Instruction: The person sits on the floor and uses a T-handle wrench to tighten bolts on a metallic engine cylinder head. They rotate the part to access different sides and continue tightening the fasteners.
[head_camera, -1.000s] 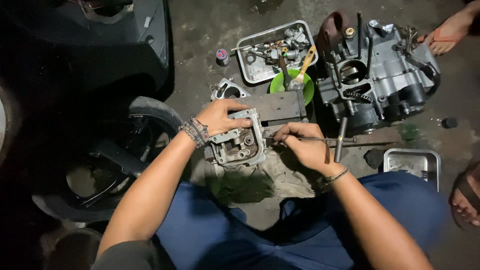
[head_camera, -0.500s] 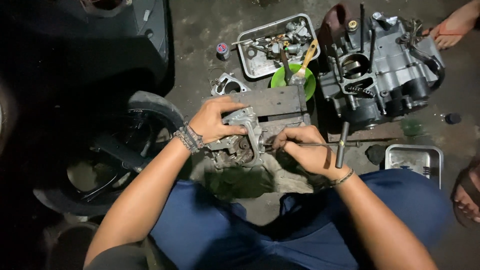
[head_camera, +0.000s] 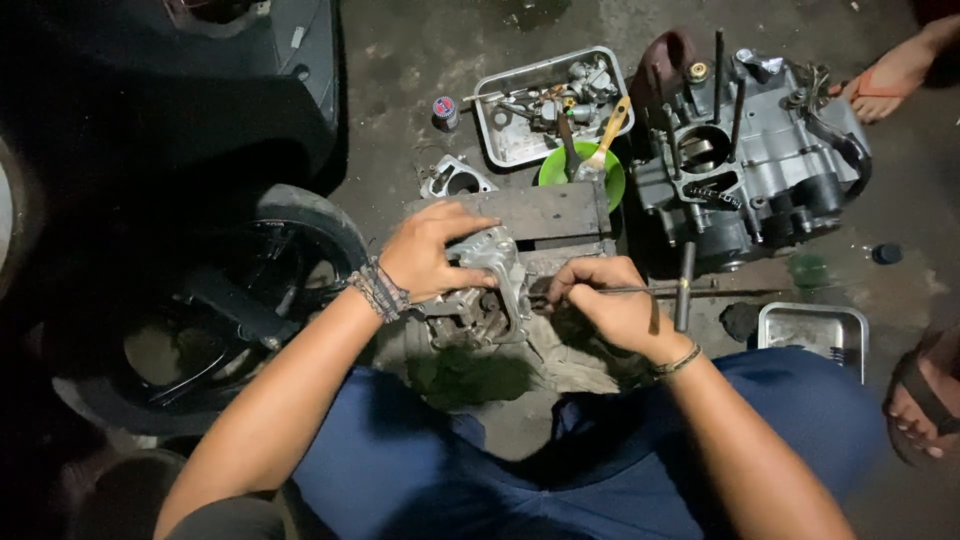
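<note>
The left hand (head_camera: 432, 252) has slid up over the top of the grey metal engine part (head_camera: 480, 295) lying on the dirty cloth (head_camera: 560, 365) by the knees, fingers wrapped around it. The right hand (head_camera: 607, 305) now pinches a thin metal rod (head_camera: 700, 291), poking into the part's side. The rod's tip is hidden. Farther off, the big grey engine block (head_camera: 745, 160) looks dark.

The cylinder head (head_camera: 480, 290) is dull grey cast metal, rough and grimy. The engine case (head_camera: 745, 170) is matt grey metal; the trays (head_camera: 500, 150) are smooth, shiny sheet metal. The bowl (head_camera: 555, 170) is glossy green plastic on a rough concrete floor (head_camera: 400, 60).
</note>
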